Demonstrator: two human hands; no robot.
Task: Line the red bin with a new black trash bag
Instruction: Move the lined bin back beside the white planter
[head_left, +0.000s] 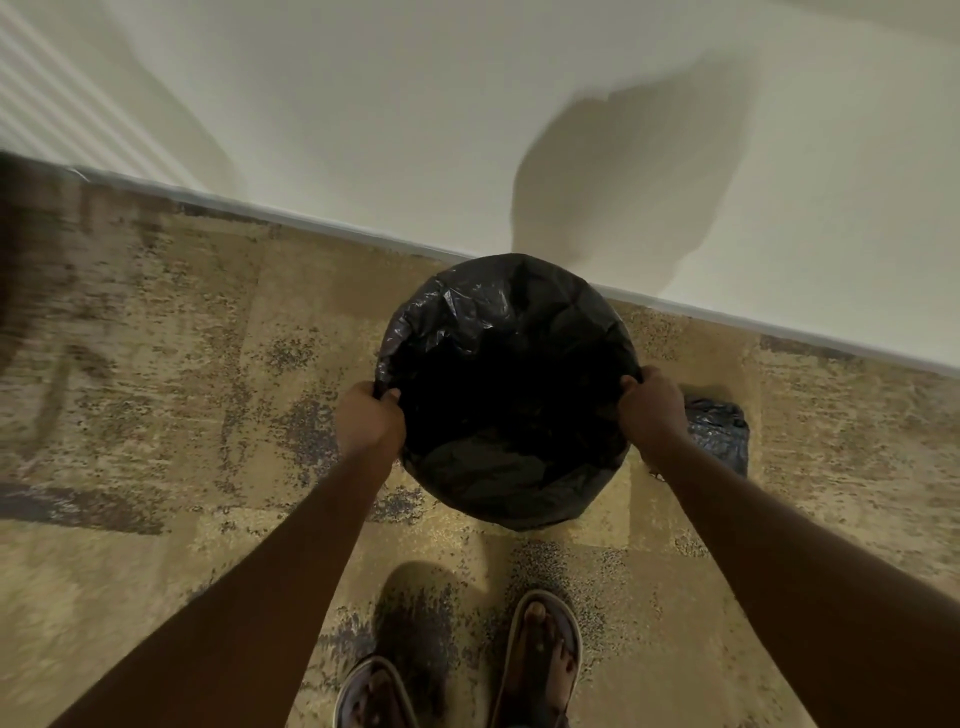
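Observation:
A black trash bag is stretched over a round bin standing on the carpet next to the wall. The bag covers the rim and the outside, so none of the bin's red shows. The bag's inside is dark and hollow. My left hand grips the bag at the rim's left edge. My right hand grips the bag at the rim's right edge. Both arms reach forward from the bottom of the view.
A second bundle of black plastic lies on the carpet just right of the bin, behind my right wrist. A cream wall with a baseboard runs behind the bin. My sandalled feet stand just in front of the bin.

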